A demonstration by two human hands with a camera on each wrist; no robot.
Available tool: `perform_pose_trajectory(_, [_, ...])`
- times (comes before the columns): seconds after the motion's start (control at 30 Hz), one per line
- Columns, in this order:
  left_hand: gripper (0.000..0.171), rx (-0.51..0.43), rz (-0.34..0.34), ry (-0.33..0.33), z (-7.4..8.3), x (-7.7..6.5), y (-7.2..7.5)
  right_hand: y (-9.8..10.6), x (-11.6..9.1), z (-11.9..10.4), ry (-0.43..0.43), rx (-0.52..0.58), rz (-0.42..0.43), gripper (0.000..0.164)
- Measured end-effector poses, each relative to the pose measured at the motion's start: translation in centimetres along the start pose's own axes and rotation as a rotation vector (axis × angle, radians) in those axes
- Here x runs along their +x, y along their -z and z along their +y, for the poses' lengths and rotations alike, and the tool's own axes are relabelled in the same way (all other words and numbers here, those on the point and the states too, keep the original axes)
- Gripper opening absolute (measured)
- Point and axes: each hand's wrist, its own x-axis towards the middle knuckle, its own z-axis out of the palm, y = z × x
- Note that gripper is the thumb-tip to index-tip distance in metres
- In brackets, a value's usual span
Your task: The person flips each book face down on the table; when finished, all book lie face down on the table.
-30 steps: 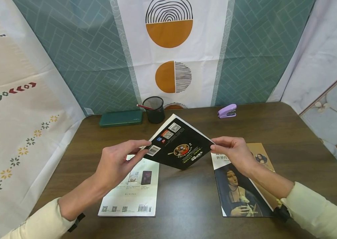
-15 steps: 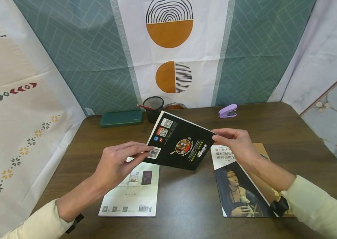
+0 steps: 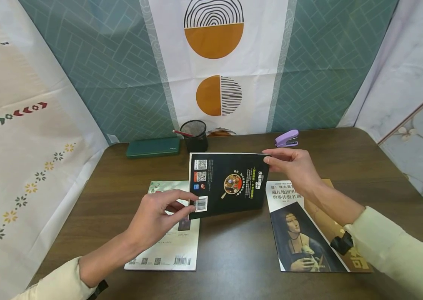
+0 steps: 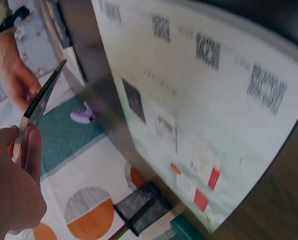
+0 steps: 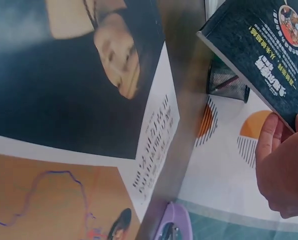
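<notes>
A black book [image 3: 215, 183] is held up over the middle of the table, its back cover with a barcode, QR codes and a round food picture facing me. My left hand [image 3: 166, 212] pinches its lower left edge by the barcode. At the upper right corner my right hand [image 3: 294, 166] grips it between thumb and fingers. Seen edge-on in the left wrist view, the book [image 4: 39, 97] spans both hands. Below the left hand lies a pale magazine [image 3: 162, 250], back side up. Under the right forearm are a book with a portrait of a woman [image 3: 297, 237] and a tan book [image 3: 357, 260] partly beneath it.
At the back of the table [image 3: 237, 250] stand a green case [image 3: 153, 148], a black mesh pen cup [image 3: 196, 143] with a red pencil, and a purple stapler [image 3: 287, 138]. Patterned cloth hangs behind and on both sides.
Both hands have turned the black book from a slant to nearly level, its back cover now facing me more squarely. The right hand has risen slightly; the left has shifted a little right.
</notes>
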Motion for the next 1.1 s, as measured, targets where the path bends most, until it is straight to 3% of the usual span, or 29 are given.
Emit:
perform_pose_trajectory(0.43, [0.021,-0.107,-0.057,0.154,0.1,-1.8,-3.2,-1.1,2.2,0.3,0.062,-0.099,-0.027,0.033])
perform_pose_trajectory(0.73, [0.014,-0.37,-0.129,0.368,0.6,-2.4,-5.4,-2.0,2.8,0.4,0.09,-0.213,-0.044,0.03])
perform_pose_trajectory(1.1, [0.011,-0.526,-0.181,0.496,1.1,-3.1,-7.5,-3.8,3.8,2.0,0.065,-0.293,-0.061,0.028])
